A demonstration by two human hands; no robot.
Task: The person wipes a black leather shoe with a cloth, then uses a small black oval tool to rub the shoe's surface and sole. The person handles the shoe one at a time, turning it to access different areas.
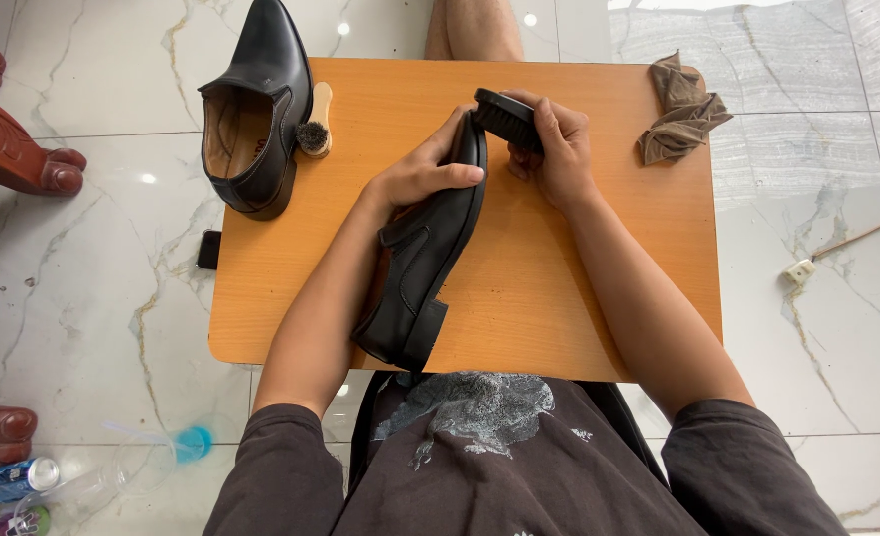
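Note:
A black leather shoe (422, 268) lies tilted on its side over the orange table (529, 298), heel toward me. My left hand (422, 171) grips it near the toe. My right hand (556, 149) holds a black brush (505, 117) with its bristles against the toe of that shoe. A second black shoe (253, 109) stands upright at the table's far left corner, opening up. A small wooden-handled brush (315, 124) lies right beside it.
A crumpled brown cloth (680, 109) sits at the table's far right corner. Carved red-brown furniture legs (18, 154) stand on the marble floor at left, with a dark small object (208, 249) by the table edge. A clear plastic container (112, 471) lies at lower left.

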